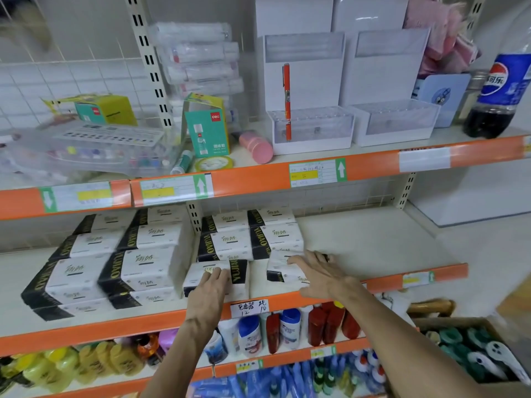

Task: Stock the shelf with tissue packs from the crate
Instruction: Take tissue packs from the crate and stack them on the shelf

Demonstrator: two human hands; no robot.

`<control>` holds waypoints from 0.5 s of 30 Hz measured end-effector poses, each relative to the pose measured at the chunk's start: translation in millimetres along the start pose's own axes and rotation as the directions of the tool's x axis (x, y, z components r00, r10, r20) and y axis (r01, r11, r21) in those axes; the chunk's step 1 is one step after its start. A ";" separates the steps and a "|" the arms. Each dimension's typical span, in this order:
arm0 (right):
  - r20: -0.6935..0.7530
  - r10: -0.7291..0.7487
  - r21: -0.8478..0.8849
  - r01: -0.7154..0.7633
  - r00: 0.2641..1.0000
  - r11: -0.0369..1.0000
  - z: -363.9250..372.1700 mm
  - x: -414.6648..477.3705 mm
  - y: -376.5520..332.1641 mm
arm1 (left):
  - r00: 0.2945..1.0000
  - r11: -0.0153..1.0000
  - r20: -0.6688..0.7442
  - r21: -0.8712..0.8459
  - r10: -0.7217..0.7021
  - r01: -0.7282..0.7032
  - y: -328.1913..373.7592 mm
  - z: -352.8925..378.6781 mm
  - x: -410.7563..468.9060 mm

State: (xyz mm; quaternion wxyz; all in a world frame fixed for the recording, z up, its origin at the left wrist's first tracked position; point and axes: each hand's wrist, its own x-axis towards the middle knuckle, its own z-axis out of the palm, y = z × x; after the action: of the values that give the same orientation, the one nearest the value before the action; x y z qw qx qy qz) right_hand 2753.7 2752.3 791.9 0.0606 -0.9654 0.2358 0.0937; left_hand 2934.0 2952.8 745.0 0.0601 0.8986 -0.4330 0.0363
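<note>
White tissue packs with black ends fill the left and middle of the middle shelf (373,242) in stacked rows. At the shelf front lie two single packs. My left hand (211,285) rests flat on the left front pack (201,272), fingers straight. My right hand (316,272) lies with spread fingers on the right front pack (283,272), which sits slightly askew. Taller stacks of tissue packs (138,262) stand to the left. No crate of tissue packs is in view.
The right part of the middle shelf is bare. The upper shelf holds stationery, white display boxes (310,96) and a cola bottle (500,90). Shampoo bottles (287,328) stand on the shelf below. A cardboard box of bottles (471,349) sits at lower right.
</note>
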 end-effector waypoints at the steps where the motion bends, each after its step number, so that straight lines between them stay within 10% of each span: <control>1: 0.001 0.002 0.012 -0.002 1.000 1.000 -0.4 3.8 0.3 | 1.000 1.000 0.005 -0.007 -0.002 0.002 1.1 -1.4 -0.4; 15: -0.046 0.017 -0.071 -0.020 0.999 0.997 11.0 12.7 -9.9 | 0.999 0.997 -0.048 0.075 -0.018 0.022 10.7 3.6 -1.2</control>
State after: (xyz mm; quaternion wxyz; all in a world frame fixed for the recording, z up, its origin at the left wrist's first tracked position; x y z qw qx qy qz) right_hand 2767.8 2757.1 779.2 0.0200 -0.9666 0.2425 0.0808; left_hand 2924.9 2946.6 742.1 0.0367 0.9035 -0.4207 0.0734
